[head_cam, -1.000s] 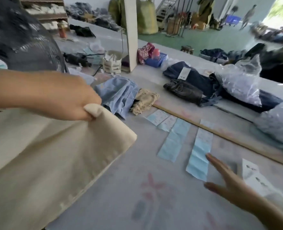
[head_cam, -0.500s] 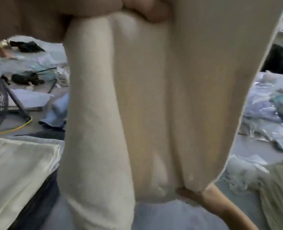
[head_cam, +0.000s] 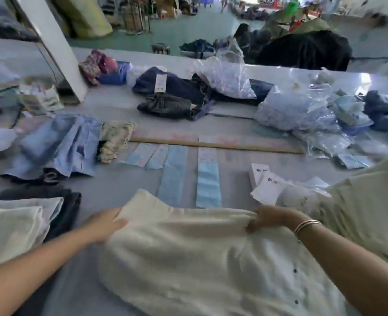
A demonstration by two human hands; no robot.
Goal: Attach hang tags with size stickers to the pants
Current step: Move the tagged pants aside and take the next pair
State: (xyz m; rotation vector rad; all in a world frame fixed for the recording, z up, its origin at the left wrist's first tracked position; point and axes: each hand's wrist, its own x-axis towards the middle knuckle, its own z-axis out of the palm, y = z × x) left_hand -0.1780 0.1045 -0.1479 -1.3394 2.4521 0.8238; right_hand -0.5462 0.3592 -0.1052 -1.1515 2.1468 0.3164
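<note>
On the table's (head_cam: 124,185) near side both hands (left (head_cam: 104,224), right (head_cam: 270,216)) grip the cream pants' (head_cam: 188,252) far edge.

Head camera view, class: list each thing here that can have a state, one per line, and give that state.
Cream fabric pants: spread flat on the table, no tag visible.
Left hand: grips the pants' far left edge.
Right hand: pinches the pants' far right edge.
White card hang tags: loose pile, unattached.
Pale blue sticker strips: lying flat.
Clear plastic bags: filled, slumped.
Dark denim garment: crumpled.
</note>
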